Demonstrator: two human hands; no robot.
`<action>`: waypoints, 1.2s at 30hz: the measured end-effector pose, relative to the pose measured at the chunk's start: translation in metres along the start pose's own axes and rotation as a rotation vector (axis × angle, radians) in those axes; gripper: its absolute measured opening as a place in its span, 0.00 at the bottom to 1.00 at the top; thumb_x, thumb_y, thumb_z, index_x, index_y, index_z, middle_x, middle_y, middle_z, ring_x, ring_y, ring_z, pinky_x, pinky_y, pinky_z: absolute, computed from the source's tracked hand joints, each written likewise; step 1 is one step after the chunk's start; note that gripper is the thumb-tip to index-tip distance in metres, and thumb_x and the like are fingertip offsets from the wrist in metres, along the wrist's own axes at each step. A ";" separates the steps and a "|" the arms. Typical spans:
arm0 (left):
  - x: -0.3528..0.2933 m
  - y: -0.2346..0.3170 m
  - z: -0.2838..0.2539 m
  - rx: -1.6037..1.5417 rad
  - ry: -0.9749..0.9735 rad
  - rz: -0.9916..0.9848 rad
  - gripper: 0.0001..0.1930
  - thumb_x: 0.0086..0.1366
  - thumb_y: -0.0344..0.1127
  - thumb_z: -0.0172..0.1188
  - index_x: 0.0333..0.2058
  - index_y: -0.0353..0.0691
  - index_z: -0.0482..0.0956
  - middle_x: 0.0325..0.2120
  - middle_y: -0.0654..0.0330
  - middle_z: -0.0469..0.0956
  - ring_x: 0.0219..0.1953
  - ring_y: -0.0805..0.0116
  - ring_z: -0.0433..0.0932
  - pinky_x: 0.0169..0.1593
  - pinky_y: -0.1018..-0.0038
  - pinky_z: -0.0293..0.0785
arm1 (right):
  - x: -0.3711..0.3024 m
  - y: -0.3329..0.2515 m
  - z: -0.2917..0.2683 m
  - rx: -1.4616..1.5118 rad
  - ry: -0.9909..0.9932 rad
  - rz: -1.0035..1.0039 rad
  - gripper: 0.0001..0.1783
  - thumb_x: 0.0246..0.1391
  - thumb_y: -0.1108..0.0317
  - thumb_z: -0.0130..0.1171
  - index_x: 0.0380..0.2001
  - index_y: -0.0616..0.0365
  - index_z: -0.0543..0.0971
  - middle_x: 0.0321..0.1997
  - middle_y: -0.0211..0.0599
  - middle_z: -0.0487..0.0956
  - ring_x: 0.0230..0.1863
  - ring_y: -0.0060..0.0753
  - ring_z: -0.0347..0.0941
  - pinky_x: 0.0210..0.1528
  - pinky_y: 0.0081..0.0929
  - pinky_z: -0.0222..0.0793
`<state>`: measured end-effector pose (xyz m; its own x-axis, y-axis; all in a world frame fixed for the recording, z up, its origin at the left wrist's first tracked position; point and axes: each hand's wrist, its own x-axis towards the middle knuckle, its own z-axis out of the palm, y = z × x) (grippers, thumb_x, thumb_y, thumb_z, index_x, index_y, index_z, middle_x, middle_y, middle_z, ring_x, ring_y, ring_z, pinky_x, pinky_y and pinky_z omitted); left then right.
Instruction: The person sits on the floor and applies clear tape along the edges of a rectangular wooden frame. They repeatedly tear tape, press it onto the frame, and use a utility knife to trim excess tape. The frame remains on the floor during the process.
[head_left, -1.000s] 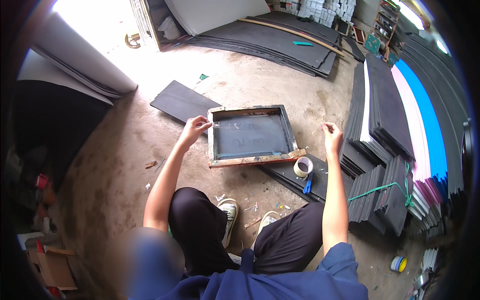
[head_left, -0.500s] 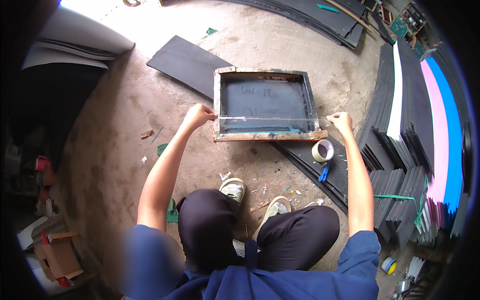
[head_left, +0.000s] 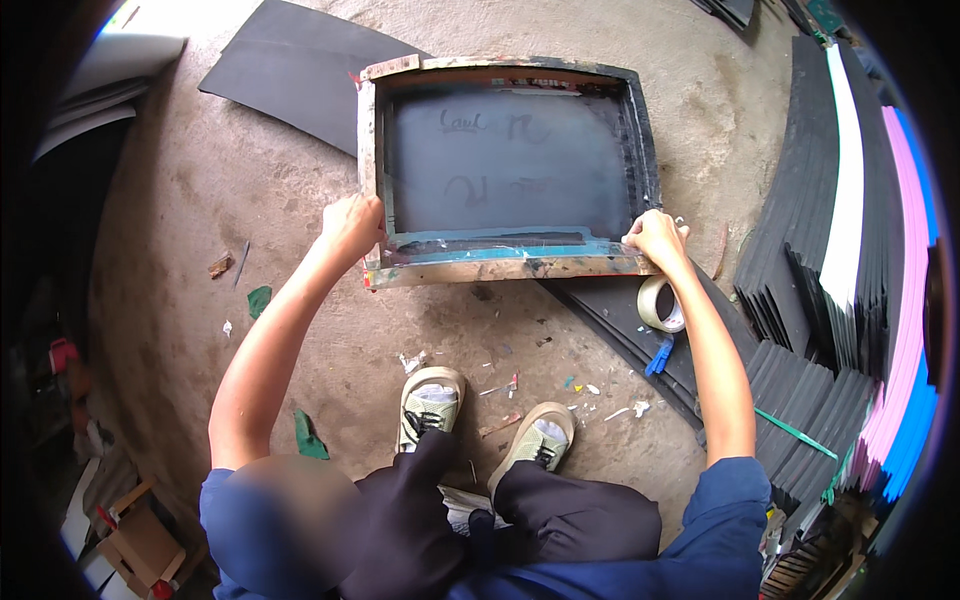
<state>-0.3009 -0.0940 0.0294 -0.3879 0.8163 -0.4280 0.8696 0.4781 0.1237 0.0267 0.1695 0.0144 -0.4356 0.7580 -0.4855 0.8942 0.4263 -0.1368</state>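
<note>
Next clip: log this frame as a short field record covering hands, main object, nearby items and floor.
left hand: grips the frame's near-left corner
right hand: presses on the near-right corner
main object: wooden screen-printing frame, dark mesh, flat on the floor
nearby: tape roll, blue clip, stacked foam sheets
floor: concrete, littered with scraps
</note>
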 end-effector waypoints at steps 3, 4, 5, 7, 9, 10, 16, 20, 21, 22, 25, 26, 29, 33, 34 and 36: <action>0.009 0.002 0.002 0.085 0.003 0.025 0.05 0.41 0.35 0.68 0.21 0.45 0.82 0.21 0.61 0.79 0.30 0.62 0.78 0.33 0.68 0.74 | 0.006 -0.004 0.006 -0.159 0.019 -0.033 0.08 0.35 0.63 0.67 0.19 0.54 0.81 0.27 0.40 0.81 0.37 0.40 0.77 0.51 0.52 0.54; 0.011 0.003 0.003 0.115 0.007 0.031 0.05 0.41 0.35 0.68 0.20 0.46 0.82 0.21 0.63 0.79 0.29 0.63 0.78 0.34 0.68 0.73 | 0.007 -0.005 0.008 -0.187 0.035 -0.037 0.08 0.35 0.63 0.67 0.19 0.54 0.81 0.27 0.40 0.81 0.37 0.41 0.77 0.51 0.52 0.54; 0.013 0.003 0.004 0.137 0.016 0.054 0.05 0.40 0.35 0.68 0.20 0.46 0.82 0.20 0.64 0.79 0.31 0.64 0.78 0.35 0.68 0.73 | 0.008 -0.006 0.010 -0.215 0.051 -0.042 0.07 0.34 0.63 0.68 0.18 0.53 0.81 0.27 0.40 0.81 0.37 0.41 0.77 0.51 0.53 0.53; 0.016 0.006 0.005 0.179 0.038 0.105 0.05 0.38 0.35 0.69 0.19 0.48 0.82 0.19 0.65 0.79 0.34 0.65 0.76 0.37 0.67 0.71 | 0.010 -0.005 0.011 -0.253 0.062 -0.042 0.07 0.33 0.64 0.68 0.18 0.52 0.81 0.27 0.40 0.81 0.37 0.41 0.76 0.52 0.53 0.52; 0.018 0.009 0.005 0.200 -0.005 0.098 0.06 0.37 0.35 0.69 0.18 0.50 0.82 0.19 0.67 0.78 0.37 0.65 0.74 0.39 0.67 0.69 | 0.012 -0.005 0.012 -0.268 0.047 -0.038 0.07 0.32 0.65 0.69 0.17 0.52 0.81 0.27 0.40 0.80 0.39 0.41 0.76 0.53 0.54 0.50; 0.019 0.010 0.005 0.211 -0.027 0.094 0.06 0.36 0.35 0.70 0.18 0.51 0.82 0.19 0.67 0.78 0.38 0.66 0.73 0.40 0.66 0.68 | 0.012 -0.006 0.013 -0.283 0.043 -0.040 0.07 0.31 0.65 0.69 0.17 0.51 0.81 0.27 0.40 0.80 0.40 0.41 0.75 0.53 0.54 0.49; 0.022 0.010 0.011 0.202 -0.057 0.112 0.06 0.37 0.35 0.69 0.18 0.47 0.81 0.21 0.59 0.79 0.37 0.63 0.77 0.39 0.66 0.66 | 0.012 -0.004 0.022 -0.360 0.083 -0.057 0.08 0.29 0.66 0.70 0.17 0.51 0.81 0.27 0.38 0.80 0.44 0.41 0.72 0.52 0.56 0.49; 0.022 0.012 0.013 0.265 -0.118 0.076 0.08 0.38 0.36 0.69 0.21 0.45 0.82 0.23 0.60 0.80 0.38 0.63 0.77 0.38 0.64 0.67 | 0.009 -0.011 0.022 -0.438 0.087 -0.088 0.09 0.28 0.65 0.70 0.18 0.50 0.80 0.28 0.35 0.80 0.45 0.40 0.71 0.50 0.54 0.52; 0.022 0.015 0.009 0.267 -0.132 0.086 0.09 0.38 0.36 0.69 0.22 0.45 0.82 0.24 0.60 0.80 0.38 0.63 0.77 0.39 0.64 0.67 | 0.010 -0.009 0.021 -0.436 0.069 -0.089 0.10 0.28 0.64 0.71 0.17 0.50 0.80 0.28 0.34 0.80 0.44 0.40 0.71 0.48 0.51 0.53; 0.022 0.017 0.007 0.265 -0.143 0.099 0.09 0.38 0.36 0.69 0.22 0.45 0.82 0.24 0.60 0.80 0.38 0.64 0.77 0.39 0.64 0.66 | 0.009 -0.008 0.022 -0.449 0.101 -0.098 0.10 0.28 0.64 0.71 0.17 0.50 0.80 0.28 0.34 0.80 0.43 0.39 0.71 0.47 0.49 0.53; 0.023 0.019 0.010 0.306 -0.163 0.084 0.08 0.34 0.37 0.70 0.18 0.55 0.82 0.20 0.66 0.78 0.41 0.65 0.72 0.45 0.64 0.62 | 0.010 -0.007 0.022 -0.444 0.077 -0.089 0.09 0.28 0.65 0.71 0.15 0.50 0.80 0.27 0.34 0.80 0.43 0.39 0.71 0.47 0.48 0.53; 0.022 0.018 0.010 0.316 -0.170 0.093 0.08 0.33 0.38 0.70 0.18 0.55 0.82 0.20 0.66 0.78 0.41 0.66 0.72 0.45 0.65 0.61 | 0.011 -0.007 0.023 -0.440 0.071 -0.089 0.08 0.27 0.65 0.71 0.15 0.50 0.79 0.27 0.34 0.80 0.43 0.39 0.71 0.47 0.47 0.53; 0.021 0.020 0.008 0.320 -0.213 0.113 0.08 0.33 0.39 0.71 0.16 0.56 0.82 0.22 0.65 0.79 0.42 0.66 0.71 0.46 0.65 0.59 | 0.013 -0.010 0.018 -0.409 -0.028 -0.071 0.11 0.29 0.65 0.70 0.21 0.54 0.81 0.33 0.40 0.80 0.48 0.44 0.69 0.53 0.59 0.49; 0.019 0.020 0.013 0.340 -0.221 0.114 0.09 0.33 0.41 0.72 0.17 0.55 0.82 0.22 0.66 0.78 0.43 0.66 0.69 0.47 0.64 0.58 | 0.012 -0.015 0.012 -0.407 -0.099 -0.064 0.14 0.30 0.65 0.69 0.26 0.56 0.82 0.37 0.42 0.80 0.52 0.46 0.68 0.57 0.64 0.47; 0.019 0.021 0.016 0.346 -0.209 0.113 0.09 0.33 0.41 0.72 0.18 0.55 0.82 0.22 0.66 0.79 0.44 0.66 0.69 0.47 0.64 0.58 | 0.011 -0.016 0.012 -0.418 -0.097 -0.062 0.14 0.31 0.65 0.70 0.27 0.56 0.81 0.37 0.43 0.80 0.52 0.45 0.68 0.57 0.64 0.47; 0.017 0.022 0.019 0.369 -0.192 0.119 0.10 0.33 0.42 0.72 0.19 0.54 0.83 0.22 0.66 0.79 0.44 0.66 0.69 0.48 0.64 0.57 | 0.010 -0.018 0.011 -0.440 -0.094 -0.056 0.16 0.31 0.64 0.70 0.28 0.56 0.81 0.38 0.43 0.80 0.53 0.45 0.68 0.56 0.64 0.48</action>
<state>-0.2825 -0.0756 0.0075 -0.2450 0.7671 -0.5929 0.9693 0.2079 -0.1315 0.0077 0.1637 0.0021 -0.4525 0.6883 -0.5669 0.7319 0.6499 0.2049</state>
